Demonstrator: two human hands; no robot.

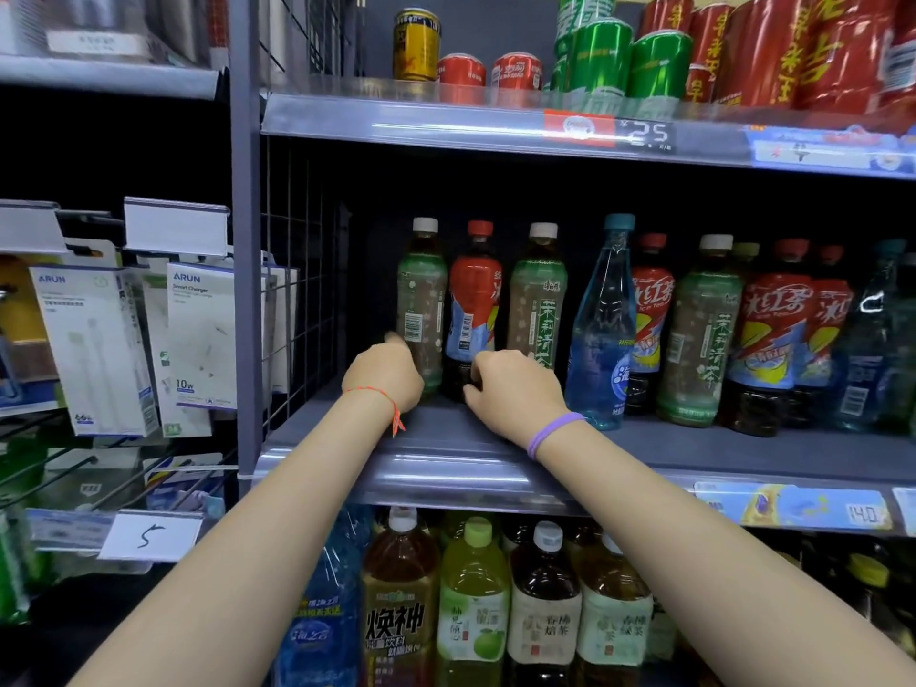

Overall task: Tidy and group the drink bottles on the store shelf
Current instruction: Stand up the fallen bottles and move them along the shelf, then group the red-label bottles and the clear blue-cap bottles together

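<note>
Reaching onto the middle shelf (446, 453) of a store rack, both bare arms stretched forward from the bottom of view. Left hand (384, 376), a thin red string at the wrist, curled round the base of a green tea bottle (422, 302) with a white cap, standing upright nearest the shelf's left end, beside the wire side panel (297, 270). Right hand (515, 389), purple band at the wrist, fingers curled round the dark lower part of a red tea bottle (473, 300) with a red cap, upright just right of the first bottle and touching or nearly touching it. Both bottles set back from the shelf's front edge.

Continuing rightward along the same shelf: a second green bottle (538, 300), then a tall blue bottle (602, 329) nearer the front edge, then red and green tea bottles mixed together, with darker blue bottles at the far right end.

Upper shelf: a yellow can (416, 44) toward its left, two short red cans (488, 69) beside it, then green cans (629, 57) and tall red cans (773, 52) toward the right; a price strip (649, 133) on its front edge reading 2.5.

Lower shelf: large tea bottles (476, 602) with white and pale green caps, upright in a row.

Left of the rack: boxed chargers (94, 349) hanging on hooks, and a handwritten tag (148, 535) marked 5.
</note>
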